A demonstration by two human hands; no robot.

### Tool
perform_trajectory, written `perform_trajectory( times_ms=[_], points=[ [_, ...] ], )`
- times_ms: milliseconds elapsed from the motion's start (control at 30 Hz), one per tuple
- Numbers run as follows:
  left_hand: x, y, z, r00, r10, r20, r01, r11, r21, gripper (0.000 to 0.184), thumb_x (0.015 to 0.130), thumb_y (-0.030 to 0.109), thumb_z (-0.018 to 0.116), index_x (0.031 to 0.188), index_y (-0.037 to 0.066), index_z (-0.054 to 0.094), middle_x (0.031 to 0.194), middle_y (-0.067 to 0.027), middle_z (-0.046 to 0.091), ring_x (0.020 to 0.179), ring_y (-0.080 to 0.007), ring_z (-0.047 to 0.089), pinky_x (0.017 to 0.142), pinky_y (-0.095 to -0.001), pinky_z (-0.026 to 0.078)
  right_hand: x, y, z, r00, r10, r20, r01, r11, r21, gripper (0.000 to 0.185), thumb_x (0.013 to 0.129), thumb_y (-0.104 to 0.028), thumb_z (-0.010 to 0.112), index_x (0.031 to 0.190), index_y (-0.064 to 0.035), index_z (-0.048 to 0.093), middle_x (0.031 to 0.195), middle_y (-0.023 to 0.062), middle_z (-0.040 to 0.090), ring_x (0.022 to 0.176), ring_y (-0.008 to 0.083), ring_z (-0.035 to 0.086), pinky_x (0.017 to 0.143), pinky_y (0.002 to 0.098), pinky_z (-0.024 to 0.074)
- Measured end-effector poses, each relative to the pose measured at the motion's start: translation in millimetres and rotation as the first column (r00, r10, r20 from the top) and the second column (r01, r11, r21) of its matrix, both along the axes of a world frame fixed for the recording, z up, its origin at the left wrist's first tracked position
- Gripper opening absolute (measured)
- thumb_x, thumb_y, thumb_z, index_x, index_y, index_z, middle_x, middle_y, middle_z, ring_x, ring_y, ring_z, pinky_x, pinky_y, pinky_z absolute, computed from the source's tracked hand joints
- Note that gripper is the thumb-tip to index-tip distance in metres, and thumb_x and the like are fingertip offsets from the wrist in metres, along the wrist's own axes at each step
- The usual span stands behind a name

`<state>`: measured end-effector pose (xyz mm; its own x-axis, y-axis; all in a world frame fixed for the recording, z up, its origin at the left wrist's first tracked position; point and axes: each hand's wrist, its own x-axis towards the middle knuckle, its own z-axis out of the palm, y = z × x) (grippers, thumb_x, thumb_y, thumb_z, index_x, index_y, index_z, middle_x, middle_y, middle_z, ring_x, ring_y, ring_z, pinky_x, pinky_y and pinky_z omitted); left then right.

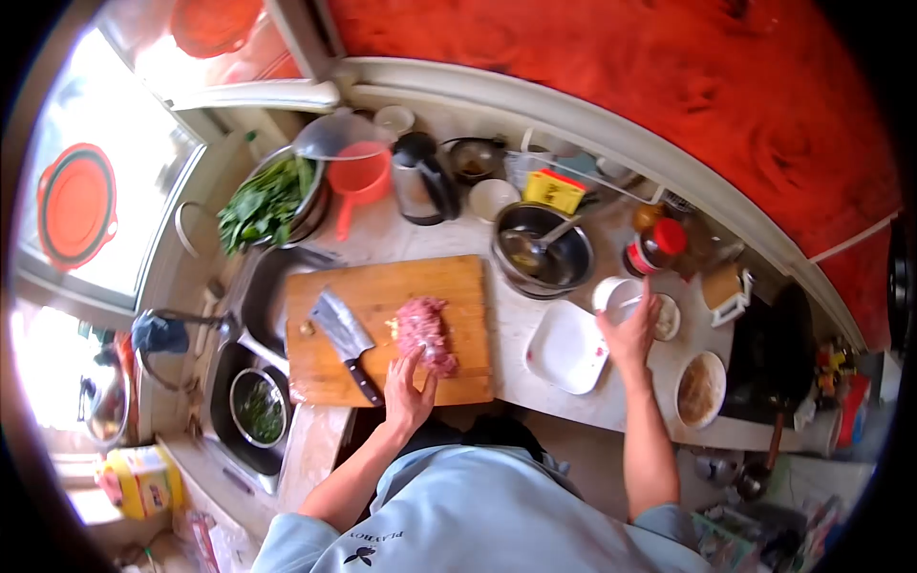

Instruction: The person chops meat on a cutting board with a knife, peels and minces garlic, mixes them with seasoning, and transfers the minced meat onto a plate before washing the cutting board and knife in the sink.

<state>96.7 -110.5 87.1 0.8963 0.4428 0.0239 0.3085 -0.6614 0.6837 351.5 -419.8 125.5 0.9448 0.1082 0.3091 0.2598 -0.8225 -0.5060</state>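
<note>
On the wooden cutting board (pixel 382 277) lies a mound of chopped raw meat (pixel 421 329). My left hand (pixel 409 396) is at the near end of the meat, fingers apart, the fingertips at its edge; whether they press on it I cannot tell. Left of the meat rests a cleaver (pixel 342 325) with a black handle, beside a small brown piece (pixel 307 328). My right hand (pixel 632 332) grips a small white bowl (pixel 611 291), thumb on one side and fingers on the other. A pale streak like a spoon handle shows in the bowl. Nearby is a white tray (pixel 564 358) with reddish spots.
The sink (pixel 263 286) with a bowl of greens (pixel 258 409) is at left. Leafy vegetables (pixel 267 205), a kettle (pixel 418 181) and a dark metal pot (pixel 544 277) stand behind. Rightward are a red-capped jar (pixel 659 244), a small dish (pixel 668 320), a brown-filled bowl (pixel 700 390) and a wok (pixel 788 344).
</note>
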Motion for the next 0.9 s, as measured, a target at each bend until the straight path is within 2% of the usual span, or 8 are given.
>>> perform_trajectory(
  times_ms=[67, 200, 300, 400, 533, 567, 733, 900],
  points=[
    [-1.9, 1.1, 6.8, 0.992, -0.025, 0.124, 0.006, 0.988, 0.153, 0.078, 0.076, 0.019, 0.081, 0.145, 0.004, 0.048, 0.143, -0.0197, 0.054, 0.133, -0.0403, 0.048, 0.112, -0.0478, 0.039, 42.9, -7.6, -34.5, 0.999, 0.030, -0.043, -0.033, 0.998, -0.053, 0.104, 0.068, -0.024, 0.085, 0.153, -0.0040, 0.030, 0.134, 0.0277, 0.046, 0.127, 0.0449, 0.044, 0.108, 0.0530, 0.0385],
    [6.4, 10.9, -20.1, 0.955, -0.183, -0.234, 0.265, 0.882, 0.389, 0.106, 0.075, 0.054, 0.078, 0.159, 0.011, 0.029, 0.164, -0.0090, 0.030, 0.153, -0.0352, 0.020, 0.123, -0.0573, 0.015, 76.1, 2.3, -75.5, 0.992, 0.010, -0.124, -0.021, 0.996, -0.086, 0.100, 0.069, -0.023, 0.086, 0.150, -0.0012, 0.032, 0.140, 0.0287, 0.044, 0.133, 0.0447, 0.041, 0.113, 0.0514, 0.0346],
    [29.6, 29.1, -22.5, 0.914, -0.300, -0.273, 0.395, 0.808, 0.437, 0.107, 0.076, 0.070, 0.069, 0.159, 0.015, 0.030, 0.165, -0.0061, 0.029, 0.154, -0.0353, 0.017, 0.123, -0.0596, 0.010, 89.9, 0.5, -98.3, 0.993, 0.044, -0.108, -0.050, 0.997, -0.053, 0.097, 0.070, -0.021, 0.087, 0.148, 0.0016, 0.033, 0.144, 0.0287, 0.043, 0.136, 0.0444, 0.039, 0.116, 0.0505, 0.0323],
    [54.8, 52.9, -39.4, 0.949, -0.231, -0.215, 0.313, 0.781, 0.540, 0.106, 0.076, 0.074, 0.065, 0.158, 0.015, 0.033, 0.164, -0.0058, 0.031, 0.154, -0.0380, 0.016, 0.122, -0.0622, 0.007, 97.3, 0.1, -107.4, 0.992, 0.125, -0.026, -0.125, 0.992, -0.012, 0.102, 0.070, -0.024, 0.088, 0.150, 0.0030, 0.031, 0.145, 0.0300, 0.044, 0.136, 0.0457, 0.039, 0.116, 0.0518, 0.0316],
    [86.6, 68.0, -42.4, 0.986, -0.132, -0.102, 0.156, 0.945, 0.288, 0.099, 0.078, 0.056, 0.076, 0.157, 0.014, 0.034, 0.162, -0.0102, 0.035, 0.148, -0.0399, 0.031, 0.119, -0.0545, 0.027, 99.6, -3.3, -108.9, 0.988, 0.142, -0.062, -0.143, 0.990, -0.013, 0.100, 0.075, -0.024, 0.085, 0.153, 0.0032, 0.028, 0.149, 0.0311, 0.041, 0.139, 0.0456, 0.037, 0.118, 0.0511, 0.0298],
    [90.7, 69.8, -44.3, 0.988, -0.150, 0.033, 0.138, 0.961, 0.240, 0.085, 0.077, 0.041, 0.079, 0.150, 0.014, 0.045, 0.154, -0.0124, 0.045, 0.138, -0.0409, 0.042, 0.113, -0.0516, 0.037, 96.0, -7.4, -105.2, 0.989, 0.134, -0.069, -0.135, 0.991, -0.007, 0.099, 0.077, -0.024, 0.085, 0.153, 0.0033, 0.028, 0.149, 0.0310, 0.041, 0.139, 0.0453, 0.037, 0.118, 0.0509, 0.0295],
    [98.9, 79.2, -73.3, 0.969, -0.224, 0.105, 0.211, 0.970, 0.122, 0.053, 0.073, 0.024, 0.077, 0.124, 0.018, 0.067, 0.127, -0.0112, 0.064, 0.113, -0.0387, 0.058, 0.096, -0.0530, 0.047, 30.1, -8.9, -31.9, 0.997, 0.063, -0.033, -0.062, 0.997, 0.048, 0.070, 0.088, -0.015, 0.074, 0.146, 0.0040, 0.041, 0.140, 0.0267, 0.052, 0.132, 0.0411, 0.049, 0.112, 0.0499, 0.0383],
    [104.6, 68.4, -24.5, 0.992, -0.024, -0.127, 0.039, 0.992, 0.117, 0.052, 0.072, 0.028, 0.078, 0.122, 0.017, 0.069, 0.116, -0.0115, 0.069, 0.101, -0.0351, 0.067, 0.088, -0.0470, 0.055, -117.2, 92.3, -3.5, 0.748, 0.610, -0.262, -0.436, 0.749, 0.498, 0.030, 0.092, -0.011, 0.069, 0.119, -0.0021, 0.062, 0.099, 0.0084, 0.065, 0.086, 0.0163, 0.063, 0.070, 0.0329, 0.0549]
  ],
)
